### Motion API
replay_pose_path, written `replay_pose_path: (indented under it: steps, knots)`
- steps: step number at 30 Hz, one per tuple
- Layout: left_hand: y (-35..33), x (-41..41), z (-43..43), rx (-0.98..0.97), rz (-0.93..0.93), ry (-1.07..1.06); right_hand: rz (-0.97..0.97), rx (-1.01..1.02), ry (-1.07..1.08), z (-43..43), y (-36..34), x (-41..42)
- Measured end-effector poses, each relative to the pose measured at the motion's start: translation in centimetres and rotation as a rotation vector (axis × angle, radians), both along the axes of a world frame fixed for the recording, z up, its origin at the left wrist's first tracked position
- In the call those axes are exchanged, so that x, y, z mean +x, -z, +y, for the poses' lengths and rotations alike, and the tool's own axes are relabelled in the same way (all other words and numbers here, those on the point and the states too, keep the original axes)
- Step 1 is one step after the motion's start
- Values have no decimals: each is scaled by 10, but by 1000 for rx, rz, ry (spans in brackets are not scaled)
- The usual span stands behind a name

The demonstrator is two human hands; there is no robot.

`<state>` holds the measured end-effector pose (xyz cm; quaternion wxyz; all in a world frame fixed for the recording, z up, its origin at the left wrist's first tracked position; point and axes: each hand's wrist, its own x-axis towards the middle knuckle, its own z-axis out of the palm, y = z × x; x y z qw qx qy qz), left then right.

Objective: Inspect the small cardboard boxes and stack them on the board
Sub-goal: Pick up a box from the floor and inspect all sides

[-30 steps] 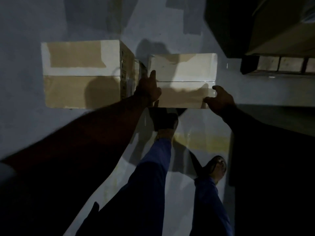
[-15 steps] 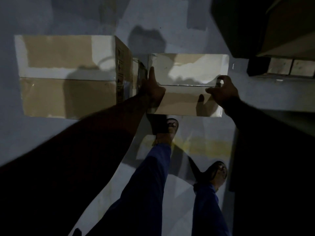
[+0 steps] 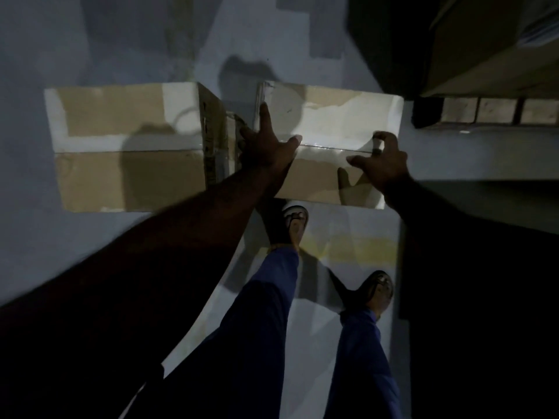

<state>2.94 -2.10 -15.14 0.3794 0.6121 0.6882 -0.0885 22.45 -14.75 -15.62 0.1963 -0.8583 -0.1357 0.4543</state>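
Observation:
Two taped cardboard boxes stand side by side on the dim grey floor. The larger box [image 3: 127, 146] is on the left and the smaller box [image 3: 332, 116] on the right, with a narrow gap between them. My left hand [image 3: 266, 146] lies against the smaller box's left edge, one finger straight along that edge and the thumb on its top. My right hand [image 3: 381, 161] is over the right part of its top, fingers bent, thumb stretched left, fingertips at the tape seam. A pale board [image 3: 348, 225] lies on the floor just in front of the smaller box.
My two sandalled feet [image 3: 295, 222] stand on the pale board. A wooden pallet [image 3: 484, 111] with a big dark carton [image 3: 484, 40] on it fills the upper right, close to the smaller box. Bare grey floor lies left and behind.
My right hand has come off the smaller box's right edge and moved in over its top. My left thumb has spread onto the top. The boxes have barely moved.

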Motion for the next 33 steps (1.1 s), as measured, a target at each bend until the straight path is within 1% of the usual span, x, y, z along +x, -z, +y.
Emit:
replay_pose_path:
  steps: [4,8,10,12,15,19,21,26,29,33]
  knots:
    - [-52,-1,-13,88,55,49,-22,35,-19,-22,-50,-10]
    - [-122,5,-29,223,81,56,-87,100,0,-47,-122,-21]
    - [-171,6,-40,291,90,140,-124,123,30,-66,-171,-28]
    - [-207,3,-35,344,118,192,-168,159,30,-75,-210,-37]
    - [-271,7,-30,387,87,266,-272,201,22,-95,-275,-44]
    - [-354,18,-40,466,28,363,-402,275,69,-113,-342,-49]
    - [-388,23,-55,526,-10,406,-451,314,119,-127,-370,-49]
    - [-457,31,-106,659,-19,449,-503,402,211,-179,-422,-54]
    - [-493,36,-147,748,-46,492,-560,452,261,-221,-446,-56]
    - [-534,50,-206,850,-104,557,-663,488,378,-285,-477,-58]
